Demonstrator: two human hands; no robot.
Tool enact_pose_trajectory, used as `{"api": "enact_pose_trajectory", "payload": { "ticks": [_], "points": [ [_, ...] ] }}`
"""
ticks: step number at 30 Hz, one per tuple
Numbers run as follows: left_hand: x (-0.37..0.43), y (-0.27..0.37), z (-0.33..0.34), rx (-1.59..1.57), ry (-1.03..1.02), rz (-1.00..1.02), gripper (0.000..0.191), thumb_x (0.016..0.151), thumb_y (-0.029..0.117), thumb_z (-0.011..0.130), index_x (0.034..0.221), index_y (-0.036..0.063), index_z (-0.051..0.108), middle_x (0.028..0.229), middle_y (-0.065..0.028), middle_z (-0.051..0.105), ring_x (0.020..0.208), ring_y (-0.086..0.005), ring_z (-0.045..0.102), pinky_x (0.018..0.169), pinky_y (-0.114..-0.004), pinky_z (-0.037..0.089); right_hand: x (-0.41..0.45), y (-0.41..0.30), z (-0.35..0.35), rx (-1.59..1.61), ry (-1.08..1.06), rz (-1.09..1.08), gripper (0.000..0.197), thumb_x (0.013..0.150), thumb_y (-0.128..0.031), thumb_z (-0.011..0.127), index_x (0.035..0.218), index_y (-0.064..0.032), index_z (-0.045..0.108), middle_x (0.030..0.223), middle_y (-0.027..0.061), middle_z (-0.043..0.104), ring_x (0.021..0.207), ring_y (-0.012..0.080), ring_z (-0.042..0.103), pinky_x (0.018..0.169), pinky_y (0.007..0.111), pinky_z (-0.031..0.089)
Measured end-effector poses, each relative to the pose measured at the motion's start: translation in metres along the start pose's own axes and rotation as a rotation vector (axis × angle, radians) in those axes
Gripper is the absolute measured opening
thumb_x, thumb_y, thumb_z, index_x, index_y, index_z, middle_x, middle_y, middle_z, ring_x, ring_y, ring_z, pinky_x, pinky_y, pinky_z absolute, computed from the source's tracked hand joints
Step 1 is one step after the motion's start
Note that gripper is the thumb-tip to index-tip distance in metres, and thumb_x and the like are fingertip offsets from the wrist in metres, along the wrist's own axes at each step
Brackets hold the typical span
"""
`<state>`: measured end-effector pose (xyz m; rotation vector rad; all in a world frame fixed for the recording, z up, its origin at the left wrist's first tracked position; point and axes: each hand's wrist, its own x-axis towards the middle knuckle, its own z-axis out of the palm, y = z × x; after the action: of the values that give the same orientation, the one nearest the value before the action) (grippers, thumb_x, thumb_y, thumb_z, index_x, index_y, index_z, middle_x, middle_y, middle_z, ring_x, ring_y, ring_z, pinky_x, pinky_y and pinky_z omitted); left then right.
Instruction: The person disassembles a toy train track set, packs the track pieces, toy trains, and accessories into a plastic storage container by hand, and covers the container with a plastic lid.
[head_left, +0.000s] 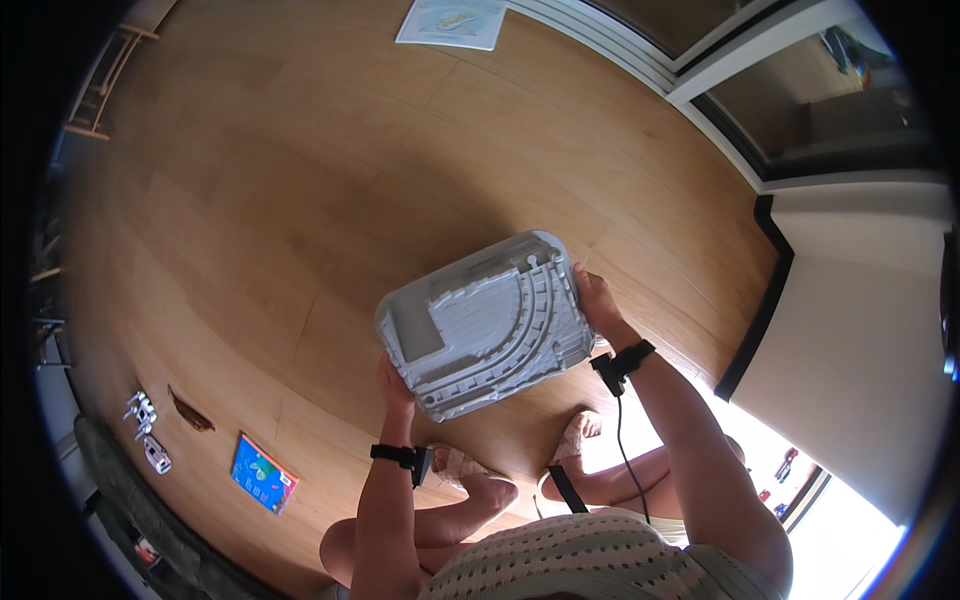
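Between my two hands is a grey plastic box (487, 322) with a moulded curved track pattern on the side facing me. It is tilted above the wooden floor (322, 187). My left hand (395, 386) grips its near left corner, and my right hand (598, 301) grips its right end, the thumb at the edge. Most fingers of both hands are hidden by or behind the box. Each wrist wears a black strap with a small device, and a cable runs down from the right one.
A blue illustrated book (262, 472), a white toy vehicle (157, 454), a white toy figure (140, 414) and a brown object (189, 410) lie on the floor at left. A picture sheet (451, 24) lies by the sliding door frame (600, 37). A black-skirted wall (847, 322) stands right.
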<state>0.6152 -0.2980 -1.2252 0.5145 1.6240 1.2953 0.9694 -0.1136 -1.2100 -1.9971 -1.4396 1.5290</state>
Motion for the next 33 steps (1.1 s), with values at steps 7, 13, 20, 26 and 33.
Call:
{"api": "enact_pose_trajectory", "payload": {
  "ticks": [7,13,20,26,33],
  "points": [
    [-0.005,0.008,0.014,-0.175,0.032,-0.118,0.042,0.106,0.032,0.032,0.118,-0.0007,0.055,0.107,-0.0091,0.062,0.094,-0.0156,0.060,0.080,-0.030,0.050,-0.008,-0.014,-0.016,0.195,-0.118,-0.128,0.059,0.102,-0.048,0.041,0.103,0.0062,0.065,0.092,0.0166,0.069,0.088,0.0207,0.061,0.085,0.034,0.047],
    [0.001,-0.004,-0.018,0.105,-0.031,0.044,0.043,0.105,0.034,0.036,0.112,-0.0014,0.059,0.099,-0.0107,0.065,0.090,-0.0171,0.062,0.078,-0.032,0.050,-0.004,-0.024,-0.020,0.062,-0.241,-0.006,0.075,0.100,-0.058,0.029,0.103,0.0071,0.066,0.096,0.0217,0.068,0.094,0.0268,0.063,0.089,0.036,0.047],
    [-0.005,0.031,-0.010,0.498,-0.050,0.087,0.048,0.104,0.037,0.036,0.101,-0.0028,0.063,0.091,-0.0130,0.067,0.083,-0.0223,0.064,0.073,-0.036,0.049,-0.017,-0.029,-0.021,-0.436,0.107,-0.329,0.057,0.099,-0.050,0.038,0.084,-0.0034,0.067,0.079,0.0240,0.066,0.071,0.0432,0.064,0.061,0.049,0.051],
    [-0.026,0.084,0.018,0.010,0.095,-0.296,0.050,0.102,0.045,0.036,0.130,0.0055,0.051,0.122,-0.0063,0.059,0.109,-0.0179,0.057,0.093,-0.032,0.044,-0.033,-0.032,-0.016,-0.413,0.285,-0.427,0.027,0.094,-0.029,0.057,0.079,-0.0070,0.059,0.071,0.0195,0.063,0.067,0.0419,0.062,0.059,0.049,0.049],
    [-0.028,0.082,0.034,-0.222,0.094,-0.494,0.052,0.100,0.046,0.043,0.134,0.0071,0.049,0.130,-0.0048,0.056,0.117,-0.0173,0.053,0.098,-0.032,0.041,-0.034,-0.021,-0.026,-0.132,0.049,-0.187,0.015,0.094,-0.020,0.055,0.094,-0.0061,0.060,0.084,0.0191,0.063,0.080,0.0380,0.063,0.067,0.045,0.051]
  ]
}}
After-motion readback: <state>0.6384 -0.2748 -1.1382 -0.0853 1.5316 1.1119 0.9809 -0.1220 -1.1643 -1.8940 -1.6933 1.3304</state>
